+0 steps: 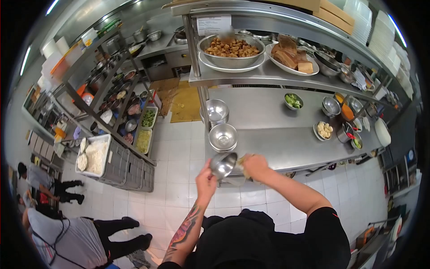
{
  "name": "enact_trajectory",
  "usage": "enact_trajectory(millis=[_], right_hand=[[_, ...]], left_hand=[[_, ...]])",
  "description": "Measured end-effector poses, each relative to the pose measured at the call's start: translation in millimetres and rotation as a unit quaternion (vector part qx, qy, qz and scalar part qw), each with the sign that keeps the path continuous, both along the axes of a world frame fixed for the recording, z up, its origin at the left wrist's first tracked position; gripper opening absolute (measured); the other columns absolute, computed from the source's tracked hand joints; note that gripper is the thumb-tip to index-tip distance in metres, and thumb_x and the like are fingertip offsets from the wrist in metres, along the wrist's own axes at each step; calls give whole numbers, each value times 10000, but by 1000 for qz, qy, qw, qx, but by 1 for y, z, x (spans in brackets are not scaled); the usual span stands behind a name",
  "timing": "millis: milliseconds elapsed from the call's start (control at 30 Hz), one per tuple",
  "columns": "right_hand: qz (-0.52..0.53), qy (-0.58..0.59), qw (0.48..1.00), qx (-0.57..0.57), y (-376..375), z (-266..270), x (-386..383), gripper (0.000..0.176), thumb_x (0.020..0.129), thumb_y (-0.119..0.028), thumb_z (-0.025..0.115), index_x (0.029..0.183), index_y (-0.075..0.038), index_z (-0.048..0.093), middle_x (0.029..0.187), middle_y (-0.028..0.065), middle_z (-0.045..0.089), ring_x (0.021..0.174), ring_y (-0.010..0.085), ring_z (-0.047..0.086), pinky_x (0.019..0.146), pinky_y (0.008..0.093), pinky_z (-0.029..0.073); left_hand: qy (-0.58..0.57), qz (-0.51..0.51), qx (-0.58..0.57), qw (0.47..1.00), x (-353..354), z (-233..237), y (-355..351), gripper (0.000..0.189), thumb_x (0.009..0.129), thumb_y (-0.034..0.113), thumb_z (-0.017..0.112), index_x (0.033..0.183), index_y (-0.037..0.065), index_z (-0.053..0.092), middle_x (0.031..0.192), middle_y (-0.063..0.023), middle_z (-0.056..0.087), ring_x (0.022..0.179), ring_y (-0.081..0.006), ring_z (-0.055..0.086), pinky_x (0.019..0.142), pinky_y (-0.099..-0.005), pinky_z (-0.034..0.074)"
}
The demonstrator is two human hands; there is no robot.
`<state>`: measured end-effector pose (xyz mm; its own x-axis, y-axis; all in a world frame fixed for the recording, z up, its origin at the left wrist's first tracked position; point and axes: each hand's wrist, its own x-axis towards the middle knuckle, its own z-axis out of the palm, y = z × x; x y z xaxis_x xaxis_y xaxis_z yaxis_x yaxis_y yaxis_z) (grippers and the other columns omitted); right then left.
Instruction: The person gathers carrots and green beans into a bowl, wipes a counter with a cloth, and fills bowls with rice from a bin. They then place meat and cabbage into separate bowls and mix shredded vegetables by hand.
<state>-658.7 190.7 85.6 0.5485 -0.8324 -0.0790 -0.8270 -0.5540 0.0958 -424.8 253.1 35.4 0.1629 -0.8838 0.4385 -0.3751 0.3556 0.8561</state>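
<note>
In front of my body, my left hand (206, 181) grips the rim of a shiny steel bowl (222, 166), which is tilted on its side. My right hand (257, 168) is closed around a pale yellowish cloth (242, 167) just right of that bowl; the cloth is partly hidden and blurred. Beyond my hands, a steel mixing bowl (223, 137) stands at the left end of the steel counter (264, 139). Behind it sit more steel bowls (217, 110).
Above the counter, a shelf (251, 81) carries a large bowl of browned cubes (233, 49) and a plate of meat blocks (291, 60). Small bowls of peeled garlic (324, 130) and green vegetables (293, 101) stand farther right. Co-workers (76, 237) and grey crates (130, 168) are left.
</note>
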Motion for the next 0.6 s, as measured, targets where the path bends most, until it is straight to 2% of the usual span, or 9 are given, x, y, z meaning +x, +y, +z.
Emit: enact_trajectory(millis=[67, 133, 200, 233, 267, 367, 433, 500, 600], right_hand=[[-123, -9, 989, -87, -27, -22, -16, 321, 765, -182, 657, 1079, -120, 671, 1195, 187, 609, 1002, 340, 639, 742, 402, 557], [-145, -13, 968, -203, -21, -9, -26, 396, 803, -191, 661, 1192, -122, 628, 1337, 224, 506, 1116, 372, 572, 843, 443, 524], [-201, -69, 962, -171, 1, -14, -19, 410, 819, -214, 666, 1218, -132, 620, 1376, 226, 470, 1114, 383, 570, 868, 460, 510], [-251, -124, 950, -140, 17, -21, -13, 425, 835, -236, 672, 1244, -141, 612, 1416, 229, 435, 1112, 393, 567, 894, 476, 496], [-292, -151, 942, -67, 33, -39, -7, 436, 838, -268, 678, 1252, -149, 608, 1419, 217, 439, 1116, 390, 566, 902, 473, 493], [-344, -167, 906, 182, 84, -97, 28, 438, 842, -337, 687, 1247, -178, 636, 1362, 195, 519, 1134, 366, 570, 947, 455, 477], [-329, -175, 880, 294, 114, -118, 53, 372, 849, -369, 674, 1166, -175, 679, 1261, 159, 599, 1137, 323, 580, 940, 440, 486], [-343, -190, 881, 264, 117, -121, 73, 350, 851, -372, 670, 1137, -171, 690, 1219, 148, 623, 1143, 313, 579, 940, 431, 487], [-339, -213, 895, 197, 94, -141, 86, 346, 853, -375, 665, 1123, -162, 692, 1210, 151, 626, 1148, 315, 576, 940, 422, 487]], left_hand=[[75, 36, 64, 994, 50, -22, 12, 154, 727, -32, 569, 699, -24, 417, 1265, -208, 628, 657, -126, 520, 522, -282, 405], [54, 42, 143, 987, 123, -66, 39, 169, 736, -16, 586, 673, 3, 431, 1019, -136, 687, 649, -91, 485, 516, -271, 398], [65, 53, 247, 965, 183, -71, 89, 211, 750, 6, 619, 646, 45, 439, 783, -56, 595, 616, -84, 454, 499, -271, 387], [86, 76, 311, 943, 225, -115, 117, 215, 783, 39, 639, 672, 74, 458, 697, 2, 494, 589, -84, 462, 509, -285, 450], [201, 100, 372, 901, 229, -78, 144, 228, 794, 104, 675, 726, 99, 458, 681, 5, 471, 637, -92, 496, 559, -303, 479], [426, 207, 469, 746, 312, -158, 239, 222, 856, 93, 599, 1070, 46, 571, 961, -66, 583, 808, -236, 617, 699, -364, 567], [507, 290, 472, 661, 348, -211, 292, 134, 860, 101, 584, 964, 23, 550, 887, -77, 582, 781, -205, 620, 632, -334, 572], [564, 213, 472, 643, 364, -218, 322, 171, 865, 116, 570, 995, 8, 554, 924, -101, 600, 800, -217, 624, 629, -317, 576], [553, 219, 470, 652, 354, -223, 303, 202, 875, 145, 561, 1023, 9, 558, 909, -89, 600, 773, -210, 615, 619, -282, 586]])
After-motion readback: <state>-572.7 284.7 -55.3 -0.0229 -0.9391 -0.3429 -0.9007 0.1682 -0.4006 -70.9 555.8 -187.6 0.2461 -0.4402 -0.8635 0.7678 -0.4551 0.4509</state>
